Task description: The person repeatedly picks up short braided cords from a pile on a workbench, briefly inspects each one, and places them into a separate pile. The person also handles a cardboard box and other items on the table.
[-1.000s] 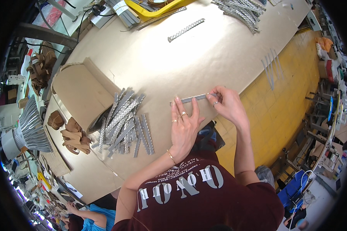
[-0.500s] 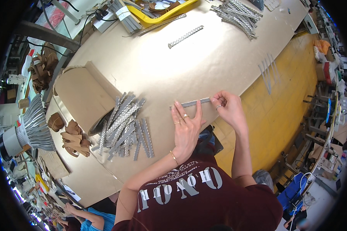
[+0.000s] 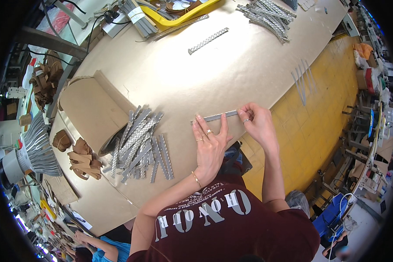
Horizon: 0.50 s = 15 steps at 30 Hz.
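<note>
A narrow grey strip with a braided silvery edge [image 3: 215,117] lies on the paper-covered table [image 3: 179,89] close to its near edge. Across its left part, my left hand [image 3: 208,148] rests with fingers spread, pressing the strip down. At the strip's right end, my right hand [image 3: 258,124] is closed in a pinch, thumb and index finger on the tip. To the left of my hands is a pile of similar grey and braided strips [image 3: 137,142], partly spilling from a brown cardboard container [image 3: 96,102] lying on its side.
Farther off lie a single braided strip [image 3: 208,41], a heap of braided strips [image 3: 270,18] and a yellow tray [image 3: 183,18]. Brown strips [image 3: 85,160] sit at left near a finned lamp [image 3: 39,148]. Several thin grey strips [image 3: 302,82] hang over the table's right edge.
My hands keep almost the same hold on the strip. The whole view has shifted slightly; nothing has been taken up or let go.
</note>
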Each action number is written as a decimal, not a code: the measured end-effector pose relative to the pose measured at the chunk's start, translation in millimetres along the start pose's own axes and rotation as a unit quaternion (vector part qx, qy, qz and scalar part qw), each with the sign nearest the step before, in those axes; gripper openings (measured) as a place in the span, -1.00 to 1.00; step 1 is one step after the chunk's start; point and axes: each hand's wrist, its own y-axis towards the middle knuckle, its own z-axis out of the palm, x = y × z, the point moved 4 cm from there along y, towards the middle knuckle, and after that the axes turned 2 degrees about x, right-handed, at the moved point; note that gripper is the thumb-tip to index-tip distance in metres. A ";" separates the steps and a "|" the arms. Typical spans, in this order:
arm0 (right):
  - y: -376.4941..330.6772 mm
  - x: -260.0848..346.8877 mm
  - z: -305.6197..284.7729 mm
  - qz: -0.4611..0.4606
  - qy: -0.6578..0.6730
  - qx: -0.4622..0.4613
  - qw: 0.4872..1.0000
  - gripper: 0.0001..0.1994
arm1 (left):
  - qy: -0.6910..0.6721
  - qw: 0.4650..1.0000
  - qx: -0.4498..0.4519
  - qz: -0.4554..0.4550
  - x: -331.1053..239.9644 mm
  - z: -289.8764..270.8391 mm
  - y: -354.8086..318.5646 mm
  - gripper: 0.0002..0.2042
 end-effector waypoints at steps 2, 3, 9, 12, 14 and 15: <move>-0.3 -0.1 1.2 -0.006 -0.004 -0.006 1.000 -0.84 | -0.002 1.000 0.000 0.000 0.1 -0.4 0.2 -0.30; -0.6 -0.7 1.8 -0.004 -0.007 -0.008 1.000 -0.85 | -0.006 1.000 0.000 -0.001 0.1 -0.6 0.1 -0.30; -4.4 -6.1 8.0 -0.037 -0.023 -0.042 0.998 -0.84 | -0.012 1.000 -0.003 0.000 0.0 0.5 -0.3 -0.29; -10.6 -12.4 11.6 -0.035 -0.011 -0.104 0.994 -0.86 | -0.018 1.000 -0.006 -0.002 -0.2 1.2 0.0 -0.29; -20.9 -12.6 8.4 -0.078 -0.063 -0.200 0.975 -0.85 | -0.022 1.000 -0.010 -0.004 0.0 1.7 0.0 -0.29; -27.6 -14.9 6.9 -0.077 -0.084 -0.237 0.965 -0.83 | -0.030 1.000 -0.004 -0.005 -0.4 2.4 -0.7 -0.30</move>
